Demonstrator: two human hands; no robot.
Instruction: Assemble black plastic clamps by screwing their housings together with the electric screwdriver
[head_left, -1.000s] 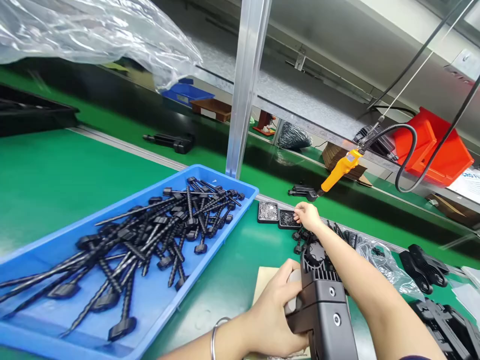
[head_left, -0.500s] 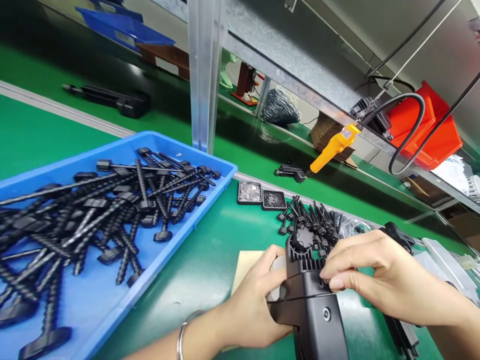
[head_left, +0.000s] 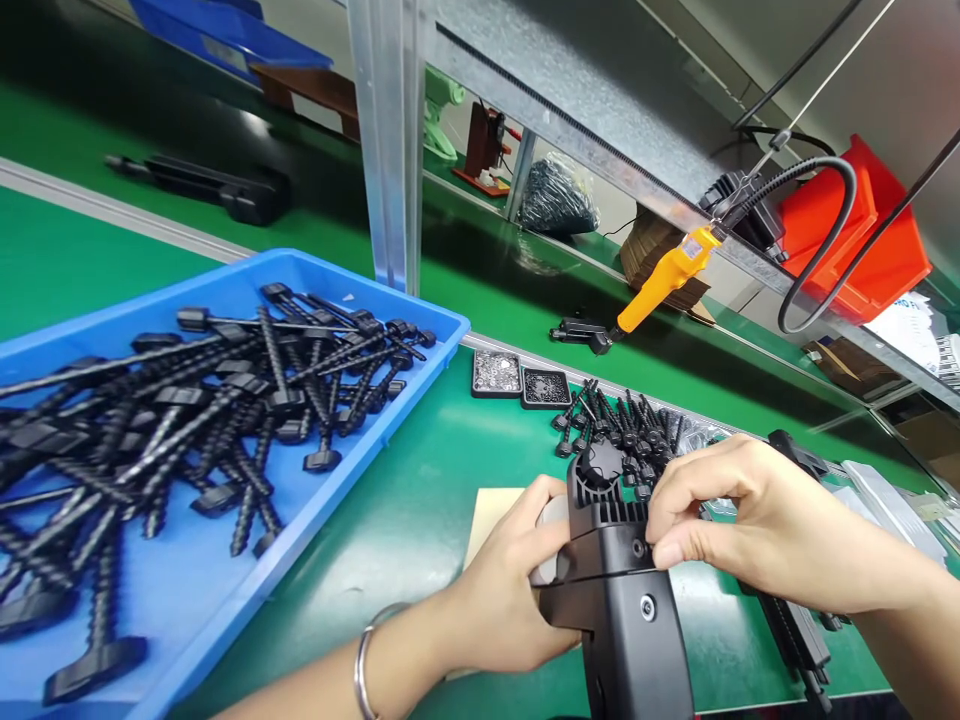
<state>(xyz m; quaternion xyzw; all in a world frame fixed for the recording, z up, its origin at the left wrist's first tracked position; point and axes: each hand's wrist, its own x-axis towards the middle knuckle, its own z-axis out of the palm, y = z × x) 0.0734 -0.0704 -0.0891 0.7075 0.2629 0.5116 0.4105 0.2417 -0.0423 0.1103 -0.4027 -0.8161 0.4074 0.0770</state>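
Note:
My left hand is wrapped round the black housing from its left side, next to a round grey part. A dark knob and a slotted section form the housing's upper end, and a silver screw sits in its face. At the housing's upper right edge, beside a small hole, my right hand has thumb and fingertips pinched together. Whatever lies between those fingertips is too hidden to make out.
A blue tray of black threaded rods with knobs fills the left. Two small trays of screws stand behind, beside a pile of black knobbed bolts. An orange screwdriver hangs above. Black parts lie at right.
My right fingertips have shifted slightly on the housing's edge, and the small hole beside them shows more clearly. My left hand keeps its hold. The whole view has moved a little.

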